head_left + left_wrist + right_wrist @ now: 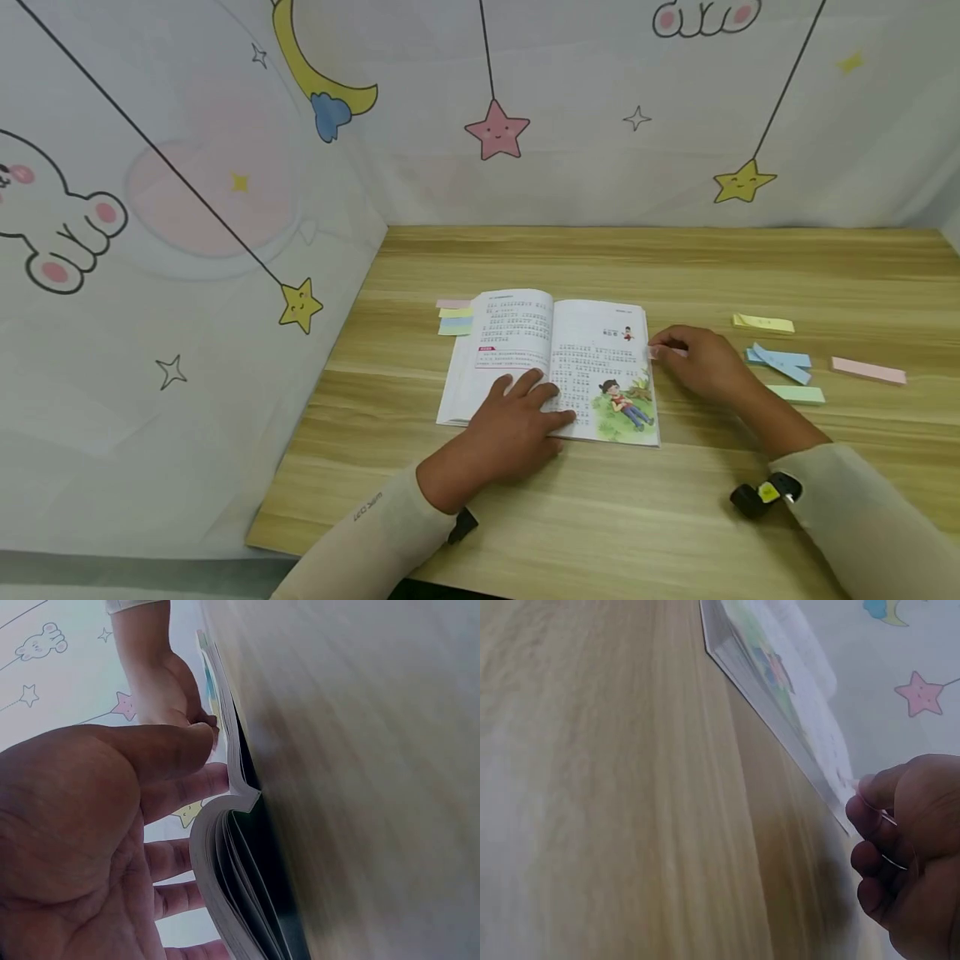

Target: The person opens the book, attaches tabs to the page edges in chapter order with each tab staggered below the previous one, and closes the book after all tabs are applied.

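Note:
An open book (592, 325) lies on the wooden table, text on both pages and a drawing of a reclining child at the lower right. My left hand (513, 429) rests across its lower middle, fingers spread and fairly straight over the gutter. At the right page's outer edge, my right hand (705, 362) pinches a small pale pink sticky tab (853, 782) between thumb and forefinger; most of the tab is hidden by the fingers. Pink, yellow, blue and green tabs (456, 322) stick out from the book's left edge.
Right of the right hand lie loose strips: a yellow one (763, 323), crossed blue ones (780, 362), a green one (798, 394) and a pink one (868, 371). A white cartoon-printed cloth (570, 183) hangs behind and left of the table (525, 258).

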Demonstrator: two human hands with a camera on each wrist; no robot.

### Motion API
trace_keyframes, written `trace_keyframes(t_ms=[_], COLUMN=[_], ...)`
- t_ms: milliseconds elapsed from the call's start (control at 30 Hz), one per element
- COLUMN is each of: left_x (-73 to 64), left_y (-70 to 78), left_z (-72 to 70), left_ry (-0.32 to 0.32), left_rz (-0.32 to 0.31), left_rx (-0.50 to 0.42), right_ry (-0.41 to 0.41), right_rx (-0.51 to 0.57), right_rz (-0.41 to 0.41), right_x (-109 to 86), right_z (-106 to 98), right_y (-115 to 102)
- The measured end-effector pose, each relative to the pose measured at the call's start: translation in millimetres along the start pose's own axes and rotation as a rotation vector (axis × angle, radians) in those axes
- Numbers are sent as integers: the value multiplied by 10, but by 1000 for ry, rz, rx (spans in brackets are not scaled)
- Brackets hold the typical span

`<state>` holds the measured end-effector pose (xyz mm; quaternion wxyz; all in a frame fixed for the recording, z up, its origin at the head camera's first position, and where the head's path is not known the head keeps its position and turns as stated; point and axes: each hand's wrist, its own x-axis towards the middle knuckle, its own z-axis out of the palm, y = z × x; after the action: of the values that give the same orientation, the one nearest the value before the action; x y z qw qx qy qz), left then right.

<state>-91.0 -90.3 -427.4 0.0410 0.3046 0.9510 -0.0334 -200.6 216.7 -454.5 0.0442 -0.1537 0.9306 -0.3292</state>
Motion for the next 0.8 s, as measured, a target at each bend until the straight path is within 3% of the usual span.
trace_keyframes(t_ms=[267, 800], left_x=[0, 8], left_y=[-5, 0], left_z=[13, 13], left_ry=[-3, 11], left_rz=[-3, -3], left_rx=[3, 14], right_ry=[-35, -65], right_rx=[16, 7], right_rz=[18, 47], right_x=[98, 155], right_z=[93, 90], right_y=[-82, -120])
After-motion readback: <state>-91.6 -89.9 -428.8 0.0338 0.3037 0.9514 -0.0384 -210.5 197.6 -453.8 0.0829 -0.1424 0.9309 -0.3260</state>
